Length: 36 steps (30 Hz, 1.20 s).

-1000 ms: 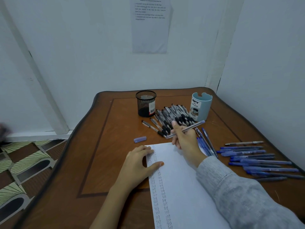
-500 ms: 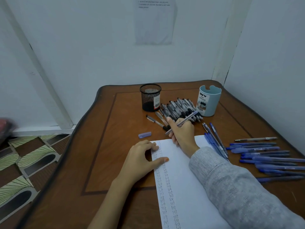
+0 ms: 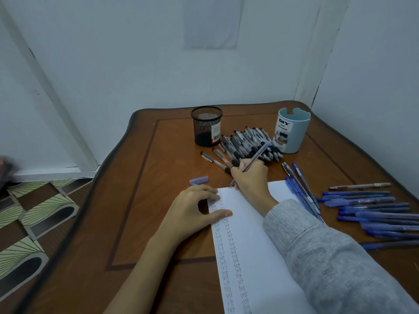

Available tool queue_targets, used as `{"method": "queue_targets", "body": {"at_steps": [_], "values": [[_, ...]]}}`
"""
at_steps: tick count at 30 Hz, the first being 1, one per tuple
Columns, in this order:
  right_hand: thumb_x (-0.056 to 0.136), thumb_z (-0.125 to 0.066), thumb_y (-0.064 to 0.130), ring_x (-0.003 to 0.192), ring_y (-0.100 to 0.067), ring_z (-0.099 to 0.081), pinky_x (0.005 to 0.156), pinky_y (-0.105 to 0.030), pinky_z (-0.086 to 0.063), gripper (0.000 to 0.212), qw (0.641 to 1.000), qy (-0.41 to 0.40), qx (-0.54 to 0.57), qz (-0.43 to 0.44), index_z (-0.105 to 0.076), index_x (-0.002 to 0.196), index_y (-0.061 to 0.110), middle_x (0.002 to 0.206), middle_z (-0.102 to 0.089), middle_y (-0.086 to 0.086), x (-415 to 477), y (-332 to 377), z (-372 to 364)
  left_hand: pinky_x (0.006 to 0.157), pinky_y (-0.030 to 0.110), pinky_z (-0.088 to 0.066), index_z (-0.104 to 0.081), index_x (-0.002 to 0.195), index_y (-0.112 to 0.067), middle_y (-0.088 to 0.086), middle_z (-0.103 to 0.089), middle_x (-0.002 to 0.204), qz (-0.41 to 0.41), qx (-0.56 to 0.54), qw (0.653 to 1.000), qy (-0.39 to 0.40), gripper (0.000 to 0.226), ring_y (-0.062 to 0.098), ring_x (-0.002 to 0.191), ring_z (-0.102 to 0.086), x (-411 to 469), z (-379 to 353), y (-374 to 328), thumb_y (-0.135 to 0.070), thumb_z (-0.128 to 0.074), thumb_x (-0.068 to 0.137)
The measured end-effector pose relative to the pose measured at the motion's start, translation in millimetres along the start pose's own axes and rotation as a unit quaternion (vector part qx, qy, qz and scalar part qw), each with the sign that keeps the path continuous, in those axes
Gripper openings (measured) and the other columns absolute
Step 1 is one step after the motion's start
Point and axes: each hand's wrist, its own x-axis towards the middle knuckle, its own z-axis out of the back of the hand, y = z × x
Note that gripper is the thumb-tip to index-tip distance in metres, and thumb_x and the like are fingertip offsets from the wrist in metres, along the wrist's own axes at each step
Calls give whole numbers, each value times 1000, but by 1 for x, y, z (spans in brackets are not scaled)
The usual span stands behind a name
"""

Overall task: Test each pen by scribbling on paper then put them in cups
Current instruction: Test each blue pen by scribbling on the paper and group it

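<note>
My right hand (image 3: 249,177) pinches the pen (image 3: 255,158), tip at the paper's (image 3: 254,234) top edge (left hand (image 3: 192,209) spread, pressing the margin).

paper (image 3: 256,234): btm cut | blue pens (image 3: 374,215): R cut | wall sheet (image 3: 210,21): blurred

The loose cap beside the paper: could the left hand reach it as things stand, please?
Probably yes: the cap lies bare on the table just beyond the left hand, nothing between them, though that hand rests on the paper.
</note>
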Motion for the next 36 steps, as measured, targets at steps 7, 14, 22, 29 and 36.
{"method": "queue_targets", "body": {"at_steps": [7,14,22,29,36], "values": [[81,-58,-9,35,-13,-53,43,-21,-46,31,998,40,27,36,-45,55,2,41,-42,-3,-3,-2,0,94,15,-42,-72,107,-21,-16,-64,116,-4,-6,1000,2,64,-6,110,-52,2,-2,0,-69,-62,67],[80,-59,-8,36,-20,-55,42,-22,-45,29,997,57,31,43,-46,55,-1,44,-44,-9,-3,-2,-1,92,21,-47,-74,103,-22,-16,-65,112,-16,-8,1000,-1,65,-4,108,-55,5,-3,3,-74,-60,67],[80,-56,-11,33,-17,-52,39,-23,-43,32,997,61,32,28,-42,55,4,45,-38,-6,-2,-2,0,93,26,-49,-73,103,-21,-16,-65,112,-21,-10,1000,2,64,-4,108,-55,5,-3,3,-72,-58,68],[81,-58,-9,35,-17,-54,43,-24,-48,33,998,51,24,35,-44,54,4,43,-41,-7,-2,-1,2,93,27,-48,-73,104,-20,-14,-65,114,-20,-11,1000,7,63,-3,109,-55,5,-2,1,-72,-62,70],[79,-57,-11,31,-14,-52,38,-21,-42,41,998,37,30,40,-38,48,8,38,-37,2,-2,0,3,94,28,-48,-72,106,-21,-15,-64,115,-19,-4,1000,13,65,-3,110,-54,5,-2,2,-74,-61,70]]}}
